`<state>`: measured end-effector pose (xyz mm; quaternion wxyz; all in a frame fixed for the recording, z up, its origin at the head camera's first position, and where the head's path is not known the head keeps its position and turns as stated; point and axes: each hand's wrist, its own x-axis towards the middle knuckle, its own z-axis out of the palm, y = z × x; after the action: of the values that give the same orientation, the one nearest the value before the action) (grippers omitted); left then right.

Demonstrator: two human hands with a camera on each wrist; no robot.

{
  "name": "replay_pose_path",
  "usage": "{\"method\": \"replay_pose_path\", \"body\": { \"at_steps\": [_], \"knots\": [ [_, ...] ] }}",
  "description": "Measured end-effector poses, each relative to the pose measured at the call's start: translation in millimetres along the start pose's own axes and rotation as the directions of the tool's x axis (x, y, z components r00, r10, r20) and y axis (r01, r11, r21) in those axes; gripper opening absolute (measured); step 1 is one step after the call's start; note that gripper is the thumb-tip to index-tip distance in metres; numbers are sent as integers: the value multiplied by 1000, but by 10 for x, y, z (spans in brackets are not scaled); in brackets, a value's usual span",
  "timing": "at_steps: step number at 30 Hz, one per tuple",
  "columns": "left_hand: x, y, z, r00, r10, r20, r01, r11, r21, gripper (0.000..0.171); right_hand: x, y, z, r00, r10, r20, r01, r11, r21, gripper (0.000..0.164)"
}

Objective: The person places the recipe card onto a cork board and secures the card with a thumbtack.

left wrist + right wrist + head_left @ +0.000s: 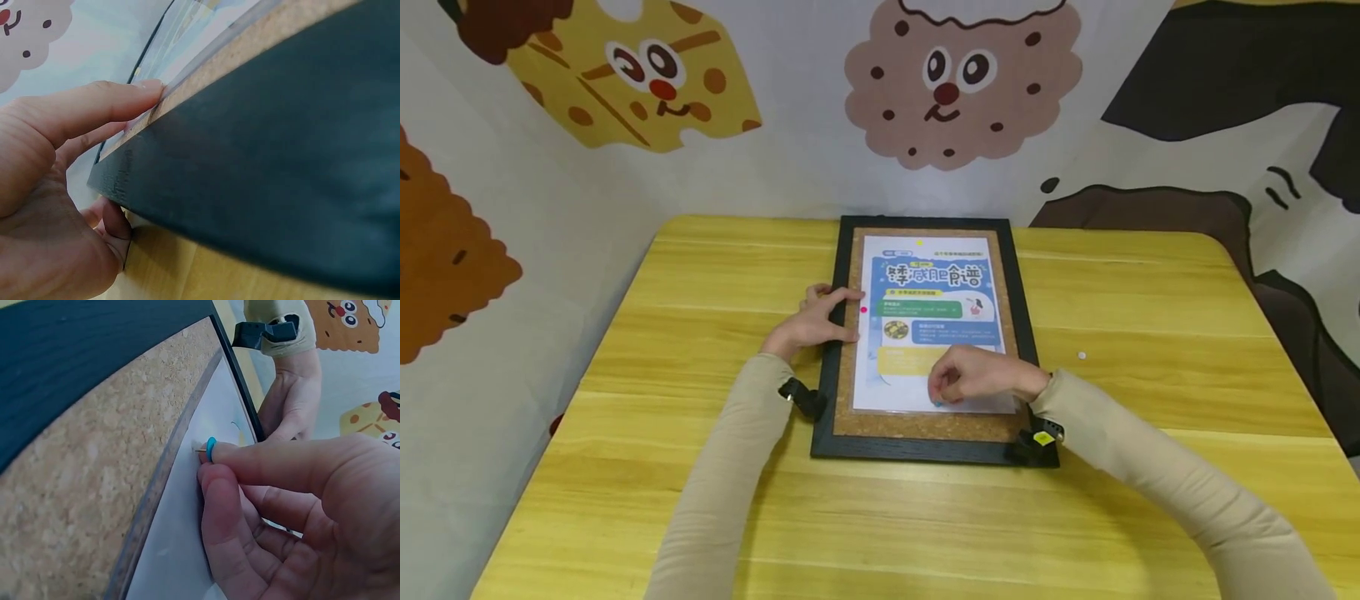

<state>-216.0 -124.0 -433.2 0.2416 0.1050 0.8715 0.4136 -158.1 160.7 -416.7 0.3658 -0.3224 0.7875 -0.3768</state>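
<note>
A black-framed cork board (936,452) lies on the table, bearing a printed poster (928,275) under a clear sheet. My left hand (808,323) reaches across the frame's left side. Its extended thumb and index finger touch the board near the poster's left edge, while the other fingers bend beside the frame. Low on the poster, my right hand (973,375) pinches a blue thumbtack (211,450) between thumb and fingers. The tack's metal point (200,450) shows close over the white paper. A yellow tack (919,243) sits at the poster's top edge, a pink one (863,310) at its left.
A small white round piece (1082,356) lies on the wooden table (1150,333) right of the board. Behind the table hangs a cloth (805,100) with cartoon food prints. Black wrist cameras (805,398) are close to the frame's sides.
</note>
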Motion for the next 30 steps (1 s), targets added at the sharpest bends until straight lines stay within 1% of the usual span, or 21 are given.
{"method": "replay_pose_path", "body": {
  "at_steps": [12, 21, 25, 30],
  "knots": [
    [-15, -11, 12, 1000, 0, 8, 0, 1000, -23, 70, -24, -21, 66, 999, 2, -38, -4, 998, -69, 18],
    [8, 13, -4, 1000, 4, 2, -4, 1000, 5, 70, -26, -69, 85, 998, -3, -63, -5, 991, -132, 17],
    [11, 19, -2, 1000, 6, 6, -6, 1000, 5, 70, -29, -80, 95, 997, -22, -76, 10, 987, -158, 16],
    [20, 15, 0, 1000, -1, 2, 1, 1000, 6, 70, -31, -84, 105, 995, -64, -82, 47, 981, -190, 15]
  ]
}}
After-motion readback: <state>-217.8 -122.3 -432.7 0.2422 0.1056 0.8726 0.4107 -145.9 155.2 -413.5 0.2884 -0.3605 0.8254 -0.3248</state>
